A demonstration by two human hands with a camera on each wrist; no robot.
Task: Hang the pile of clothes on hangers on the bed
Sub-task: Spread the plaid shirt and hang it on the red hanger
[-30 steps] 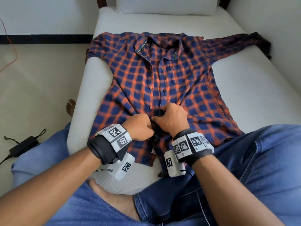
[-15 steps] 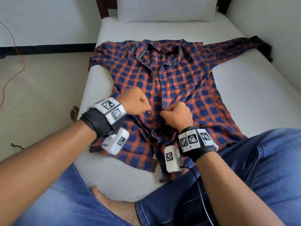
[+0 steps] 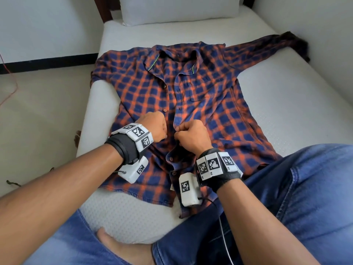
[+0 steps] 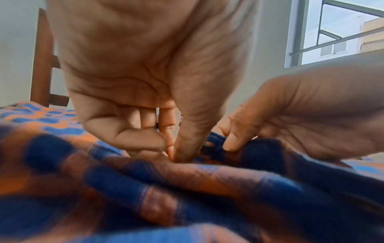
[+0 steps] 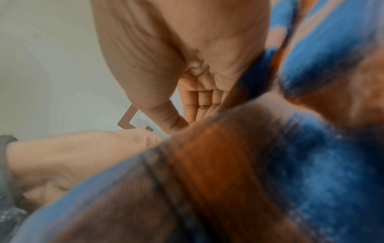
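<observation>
Shirt (image 3: 200,104) is spread flat on the bed (image 3: 296,104), collar toward the pillow (image 3: 179,10), front partly unbuttoned. My left hand (image 3: 152,127) pinches the left placket edge w/ thumb + fingers curled in. Right hand (image 3: 191,136) pinches the other edge right beside it, mid-shirt. Both hands nearly touching. My legs in jeans (image 3: 296,197) sit at the hem.

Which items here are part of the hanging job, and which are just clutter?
In play:
- plaid shirt, flat on the bed
- left hand, pinching the button edge
- right hand, pinching the placket

Lying about:
- pillow
- red cable on the floor

No hanger in view.
</observation>
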